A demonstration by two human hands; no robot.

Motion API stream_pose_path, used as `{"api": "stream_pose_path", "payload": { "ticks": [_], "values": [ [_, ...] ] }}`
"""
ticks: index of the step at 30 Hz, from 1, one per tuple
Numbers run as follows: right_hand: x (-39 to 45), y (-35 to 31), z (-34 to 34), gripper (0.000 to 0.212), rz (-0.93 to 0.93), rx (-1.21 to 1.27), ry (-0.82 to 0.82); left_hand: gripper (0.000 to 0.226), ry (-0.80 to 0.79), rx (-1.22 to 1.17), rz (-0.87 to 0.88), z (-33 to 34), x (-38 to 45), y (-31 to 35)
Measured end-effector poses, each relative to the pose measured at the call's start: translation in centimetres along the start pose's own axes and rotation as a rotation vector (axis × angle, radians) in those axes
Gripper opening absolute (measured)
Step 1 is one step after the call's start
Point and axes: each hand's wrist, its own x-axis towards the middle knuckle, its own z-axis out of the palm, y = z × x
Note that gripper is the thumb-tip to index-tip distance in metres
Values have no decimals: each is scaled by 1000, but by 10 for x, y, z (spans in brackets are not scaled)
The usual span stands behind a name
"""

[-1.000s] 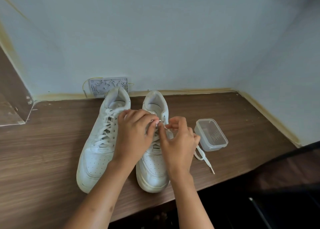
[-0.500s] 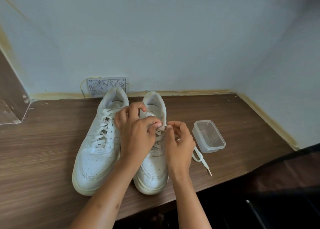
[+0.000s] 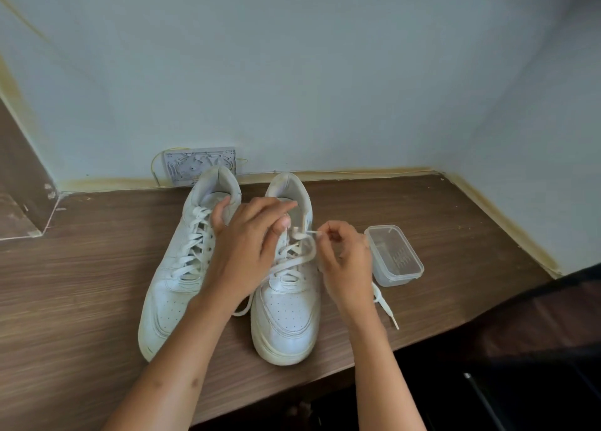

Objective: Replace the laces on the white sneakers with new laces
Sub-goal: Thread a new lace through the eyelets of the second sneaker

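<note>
Both forearms reach in from the near edge of the wooden tabletop (image 3: 81,268) and meet over the right-hand white sneaker (image 3: 287,303). The left hand (image 3: 242,251) lies across the gap between the two shoes, back of the hand up, its fingers loosely spread and only slightly bent over the tongue and collar of that sneaker; the thumb points toward the lace eyelets, and whether it actually presses the shoe cannot be told. It grips nothing that shows. The right hand (image 3: 346,261) hovers just beside the same sneaker's outer side, fingers curled, thumb and forefinger pinching the tip of a white lace (image 3: 300,258) — the lace runs from that pinch back through the top eyelets and loops loosely down across the shoe's upper. Another stretch of lace trails out below the right wrist onto the table, its end pointing toward the near edge.

The left-hand white sneaker (image 3: 177,277) stands just beside the first, toes toward the viewer, fully laced; the left hand hides part of its inner side. A small clear plastic container (image 3: 395,256) sits near the right hand, open side up. Behind the heels, against the pale wall (image 3: 325,72), leans a grey patterned panel (image 3: 198,165) with a thin yellow wire at its edge.
</note>
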Motion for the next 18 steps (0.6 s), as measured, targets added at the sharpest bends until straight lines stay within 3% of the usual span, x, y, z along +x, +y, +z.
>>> {"api": "stream_pose_path", "payload": {
  "ticks": [4,8,11,14,18],
  "values": [
    [11,8,-31,21,157,8,291,48,-82,21,56,-5,0,-10],
    [11,20,-50,10,230,-102,468,64,-98,52,62,-2,-1,-11],
    [8,13,-39,30,93,-217,268,62,-97,16,65,-2,1,-13],
    [3,5,-17,26,-119,-341,6,58,-101,-24,62,-2,2,-14],
    [0,5,-2,7,-204,-349,17,56,-124,-81,63,-4,4,-17]
  ]
}}
